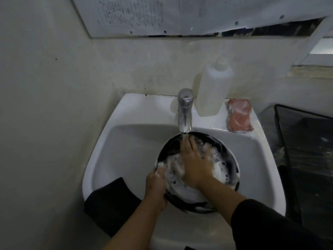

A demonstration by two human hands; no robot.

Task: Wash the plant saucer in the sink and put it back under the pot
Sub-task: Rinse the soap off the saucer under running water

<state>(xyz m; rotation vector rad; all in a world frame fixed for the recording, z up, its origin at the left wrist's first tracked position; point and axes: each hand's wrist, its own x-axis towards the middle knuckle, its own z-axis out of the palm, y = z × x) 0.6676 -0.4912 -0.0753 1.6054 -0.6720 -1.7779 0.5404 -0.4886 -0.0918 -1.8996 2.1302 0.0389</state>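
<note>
A round black plant saucer (228, 168) full of white foam lies tilted in the white sink (129, 141). My left hand (155, 184) grips the saucer's near left rim, thumb inside. My right hand (195, 159) lies flat inside the saucer, fingers spread, palm on the soapy bottom. Water runs from the chrome tap (184, 110) onto my right fingertips at the saucer's far edge. No pot is in view.
A white plastic bottle (213, 89) stands on the sink ledge right of the tap. A foamy pink sponge (239, 115) lies at the ledge's right end. A dark cloth (110, 201) hangs over the sink's near left rim. A black wire bin (306, 141) stands at the right.
</note>
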